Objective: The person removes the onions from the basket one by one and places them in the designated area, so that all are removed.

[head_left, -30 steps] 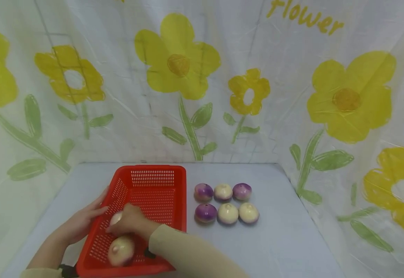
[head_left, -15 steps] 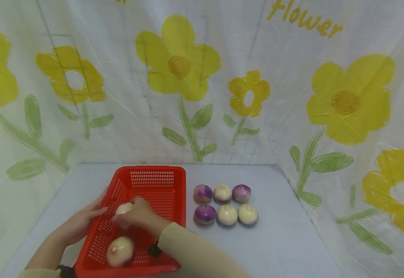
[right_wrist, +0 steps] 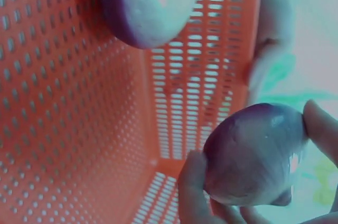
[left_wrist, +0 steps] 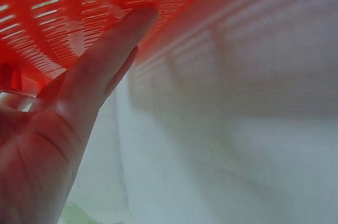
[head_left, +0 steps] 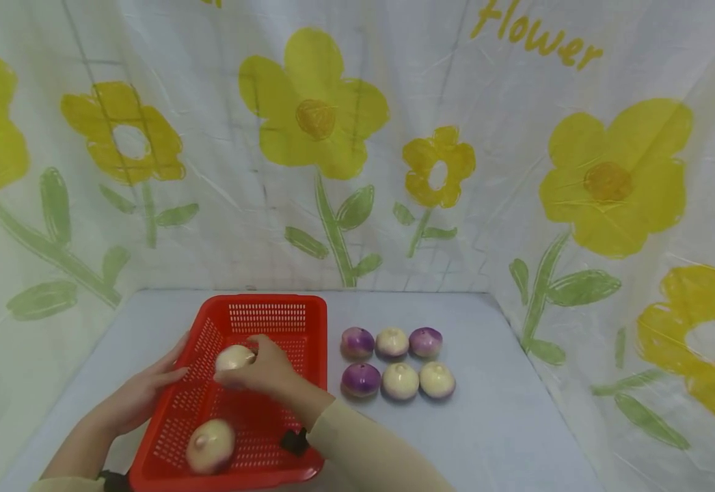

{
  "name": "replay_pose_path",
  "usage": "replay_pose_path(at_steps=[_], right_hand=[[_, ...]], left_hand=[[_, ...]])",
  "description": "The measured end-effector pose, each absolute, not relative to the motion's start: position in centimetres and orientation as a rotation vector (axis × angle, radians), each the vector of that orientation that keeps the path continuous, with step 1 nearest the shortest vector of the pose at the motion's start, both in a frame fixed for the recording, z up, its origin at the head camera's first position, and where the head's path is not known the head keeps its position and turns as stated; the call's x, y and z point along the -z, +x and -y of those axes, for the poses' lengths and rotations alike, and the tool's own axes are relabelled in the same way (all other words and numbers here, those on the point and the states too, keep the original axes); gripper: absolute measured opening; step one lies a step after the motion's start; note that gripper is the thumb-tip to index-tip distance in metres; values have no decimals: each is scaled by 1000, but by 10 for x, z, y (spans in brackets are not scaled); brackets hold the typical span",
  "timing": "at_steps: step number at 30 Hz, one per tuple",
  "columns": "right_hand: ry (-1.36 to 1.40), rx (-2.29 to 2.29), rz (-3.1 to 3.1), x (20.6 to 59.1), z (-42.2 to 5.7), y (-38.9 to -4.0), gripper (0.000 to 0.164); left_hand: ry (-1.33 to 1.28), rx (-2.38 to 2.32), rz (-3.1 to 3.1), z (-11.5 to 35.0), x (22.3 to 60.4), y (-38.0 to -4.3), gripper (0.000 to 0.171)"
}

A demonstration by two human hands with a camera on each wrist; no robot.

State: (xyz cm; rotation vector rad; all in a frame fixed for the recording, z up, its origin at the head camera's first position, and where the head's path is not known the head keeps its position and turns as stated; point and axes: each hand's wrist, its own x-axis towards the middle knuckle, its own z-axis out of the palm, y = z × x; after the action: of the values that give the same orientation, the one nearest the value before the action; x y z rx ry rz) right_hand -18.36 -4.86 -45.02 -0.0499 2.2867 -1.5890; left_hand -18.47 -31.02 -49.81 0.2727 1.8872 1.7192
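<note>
My right hand [head_left: 269,369] grips a white-and-purple turnip [head_left: 234,359] between thumb and fingers, inside the outline of the red plastic basket [head_left: 323,342]. From the right wrist, this turnip [right_wrist: 253,155] shows up close, with the fingertips on both its sides. A second turnip [head_left: 210,445] lies at the near left of the basket, pale side up. My left hand [head_left: 139,396] is at the basket's left side, its straight fingers against the outer wall. The left wrist view has those fingers [left_wrist: 105,57] stretched along the slotted red wall.
Right of the basket, several turnips stand in two rows on the white table [head_left: 480,437]: purple ones such as the near-left turnip [head_left: 360,380], and paler ones such as the near-right turnip [head_left: 437,380]. A flower-printed curtain [head_left: 493,205] hangs behind the table.
My right hand has moved the gripped turnip away from the basket's left wall, up and to the right. The left hand, basket and other turnips have stayed put.
</note>
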Motion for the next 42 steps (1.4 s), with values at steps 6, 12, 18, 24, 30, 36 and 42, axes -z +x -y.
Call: replay_pose_path(at_steps=[6, 12, 18, 24, 30, 36, 42], right_hand=[[-116, 1674, -2232, 442, 27, -181, 54], [-212, 1784, -2196, 440, 6, -179, 50], [-289, 1782, -2291, 434, -22, -177, 57], [-248, 1795, -2357, 434, -56, -175, 71], [-184, 1786, -2392, 437, -92, -171, 72], [-129, 1799, -2417, 448, -113, -163, 70], [-116, 1792, -2498, 464, -130, -154, 71]], left_hand=[[272, -1721, -1884, 312, 497, -184, 69], [270, -1735, -1872, 313, 497, -186, 70], [292, -1753, -1860, 312, 498, -186, 70], [294, -1757, -1855, 312, 499, -185, 70], [323, -1766, -1859, 312, 500, -185, 71], [334, -1767, -1852, 312, 499, -185, 70], [320, -1762, -1845, 313, 500, -185, 70]])
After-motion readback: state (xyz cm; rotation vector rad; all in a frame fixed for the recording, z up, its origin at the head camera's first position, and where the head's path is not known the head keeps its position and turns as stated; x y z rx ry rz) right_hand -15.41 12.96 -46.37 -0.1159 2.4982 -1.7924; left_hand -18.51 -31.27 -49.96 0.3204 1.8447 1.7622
